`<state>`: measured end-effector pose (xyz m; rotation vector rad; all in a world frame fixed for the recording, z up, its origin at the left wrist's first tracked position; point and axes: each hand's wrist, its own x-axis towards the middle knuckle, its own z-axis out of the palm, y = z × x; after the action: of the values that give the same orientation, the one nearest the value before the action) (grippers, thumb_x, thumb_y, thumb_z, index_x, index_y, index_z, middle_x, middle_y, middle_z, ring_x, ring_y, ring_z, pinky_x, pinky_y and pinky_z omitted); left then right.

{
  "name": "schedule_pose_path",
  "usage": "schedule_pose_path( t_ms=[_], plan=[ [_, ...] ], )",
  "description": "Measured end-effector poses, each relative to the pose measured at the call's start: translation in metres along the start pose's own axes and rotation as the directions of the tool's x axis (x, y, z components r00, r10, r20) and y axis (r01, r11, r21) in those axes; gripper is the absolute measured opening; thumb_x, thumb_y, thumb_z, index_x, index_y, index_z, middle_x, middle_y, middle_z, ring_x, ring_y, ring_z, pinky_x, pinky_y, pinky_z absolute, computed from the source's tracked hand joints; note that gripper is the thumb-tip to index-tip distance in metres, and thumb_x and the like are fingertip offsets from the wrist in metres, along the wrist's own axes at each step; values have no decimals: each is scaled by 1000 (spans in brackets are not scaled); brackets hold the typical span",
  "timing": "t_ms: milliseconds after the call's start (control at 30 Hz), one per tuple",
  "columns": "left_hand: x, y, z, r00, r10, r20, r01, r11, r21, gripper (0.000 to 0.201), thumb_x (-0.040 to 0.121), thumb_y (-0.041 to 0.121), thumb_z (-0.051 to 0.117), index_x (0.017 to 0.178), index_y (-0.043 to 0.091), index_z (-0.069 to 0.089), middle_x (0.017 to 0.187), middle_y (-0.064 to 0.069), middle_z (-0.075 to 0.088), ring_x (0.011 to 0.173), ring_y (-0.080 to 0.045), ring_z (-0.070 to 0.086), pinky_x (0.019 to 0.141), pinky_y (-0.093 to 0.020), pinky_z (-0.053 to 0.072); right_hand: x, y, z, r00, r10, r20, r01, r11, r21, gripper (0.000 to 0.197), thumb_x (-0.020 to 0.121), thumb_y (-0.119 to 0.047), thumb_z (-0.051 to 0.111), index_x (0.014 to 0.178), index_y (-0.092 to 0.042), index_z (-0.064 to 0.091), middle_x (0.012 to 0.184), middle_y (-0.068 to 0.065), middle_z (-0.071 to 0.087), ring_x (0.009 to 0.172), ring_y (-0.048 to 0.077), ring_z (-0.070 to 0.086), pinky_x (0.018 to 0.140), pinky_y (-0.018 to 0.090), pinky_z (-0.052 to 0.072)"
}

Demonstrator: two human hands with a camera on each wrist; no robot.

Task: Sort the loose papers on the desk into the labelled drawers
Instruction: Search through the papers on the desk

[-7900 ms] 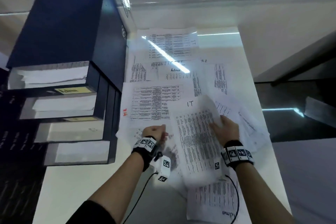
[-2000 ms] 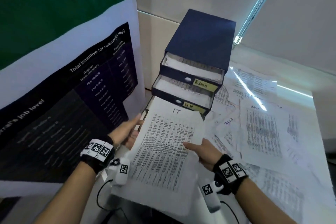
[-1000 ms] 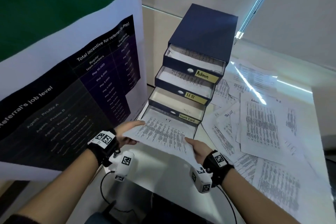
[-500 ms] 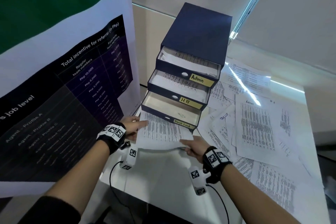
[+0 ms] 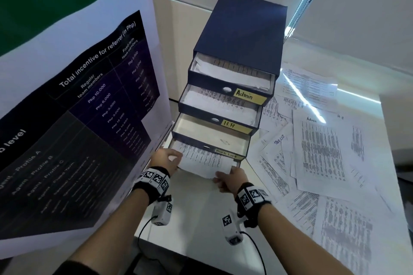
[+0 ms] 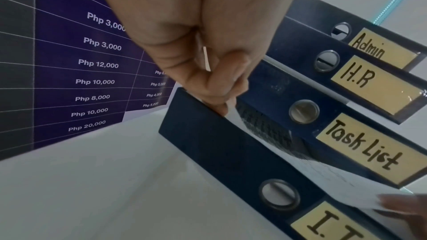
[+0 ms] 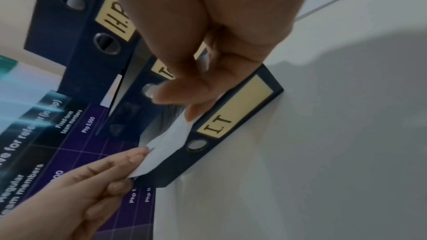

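A navy drawer unit stands on the desk with its drawers pulled out: Admin, H.R, Task List, and at the bottom I.T. A printed sheet lies mostly inside the I.T drawer, and its near edge hangs over the drawer front. My left hand pinches the sheet's near left corner at the drawer's left end. My right hand pinches the near right corner. The sheet runs under the Task List drawer.
Several loose printed papers cover the desk to the right of the drawers. A large standing banner closes off the left side. Bare white desk lies under my wrists, with its front edge close to me.
Both hands have lowered the sheet and slid it further into the bottom drawer. Less of it sticks out than half a second ago.
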<state>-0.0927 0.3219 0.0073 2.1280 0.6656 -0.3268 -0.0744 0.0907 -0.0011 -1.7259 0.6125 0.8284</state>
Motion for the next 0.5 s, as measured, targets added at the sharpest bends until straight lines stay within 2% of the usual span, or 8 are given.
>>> schedule_pose_path(
  t_ms=[100, 167, 200, 267, 333, 433, 467, 500],
  plan=[
    [2, 9, 7, 999, -47, -20, 46, 998, -42, 14, 84, 13, 72, 93, 23, 77, 68, -4, 72, 57, -18, 68, 57, -20, 54, 17, -8, -1, 997, 41, -61, -41, 999, 5, 20, 91, -13, 65, 76, -7, 53, 63, 10, 64, 35, 14, 45, 39, 21, 37],
    [6, 15, 14, 997, -66, -38, 64, 996, -59, 19, 84, 11, 70, 101, 16, 76, 72, -6, 71, 67, -21, 68, 70, -20, 54, 23, -11, -3, 996, 53, -74, -44, 993, 109, 23, 89, -13, 68, 72, -9, 53, 64, 10, 61, 38, 15, 49, 39, 21, 42],
    [10, 15, 20, 996, -88, -29, 85, 993, -86, 23, 83, 9, 69, 104, 13, 75, 81, -7, 72, 75, -21, 68, 78, -21, 54, 22, -12, -3, 997, 61, -49, -51, 983, 178, 19, 87, -13, 71, 75, -8, 58, 69, 12, 64, 46, 18, 56, 45, 25, 50],
    [14, 20, 27, 991, -133, 29, 136, 982, -134, 29, 80, 6, 70, 108, 9, 72, 100, -9, 73, 89, -21, 68, 91, -25, 53, 14, -12, -7, 992, 70, 102, -102, 927, 360, 6, 89, -9, 68, 88, -3, 67, 83, 15, 71, 65, 21, 68, 62, 29, 59],
    [17, 23, 33, 985, -139, 102, 149, 983, -103, 40, 78, 8, 74, 118, 9, 69, 105, -6, 69, 92, -19, 66, 93, -22, 49, 0, -9, -21, 968, 62, 243, -173, 867, 467, 9, 93, -1, 60, 96, 4, 67, 89, 16, 73, 74, 21, 72, 65, 26, 59],
    [14, 32, 32, 977, -143, 158, 134, 989, 66, 62, 72, 16, 83, 130, 14, 61, 120, -7, 65, 106, -22, 63, 94, -23, 47, -16, 2, -63, 963, 6, 271, -134, 880, 456, 20, 93, 2, 58, 112, 6, 62, 106, 24, 70, 84, 28, 72, 69, 30, 60],
    [12, 36, 31, 979, -156, 131, 138, 981, 134, 62, 67, 20, 85, 126, 17, 63, 123, -5, 64, 107, -23, 63, 95, -23, 48, -17, 8, -82, 968, -10, 251, -102, 898, 428, 23, 93, 2, 58, 115, 5, 61, 107, 24, 70, 83, 28, 73, 69, 31, 60],
    [7, 42, 27, 980, -168, 107, 147, 973, 179, 57, 62, 24, 86, 115, 21, 68, 120, -3, 65, 102, -23, 66, 93, -27, 52, -19, 14, -103, 975, -16, 219, -71, 920, 385, 24, 93, 2, 58, 116, 3, 61, 103, 23, 71, 80, 28, 72, 68, 31, 60]
  ],
)
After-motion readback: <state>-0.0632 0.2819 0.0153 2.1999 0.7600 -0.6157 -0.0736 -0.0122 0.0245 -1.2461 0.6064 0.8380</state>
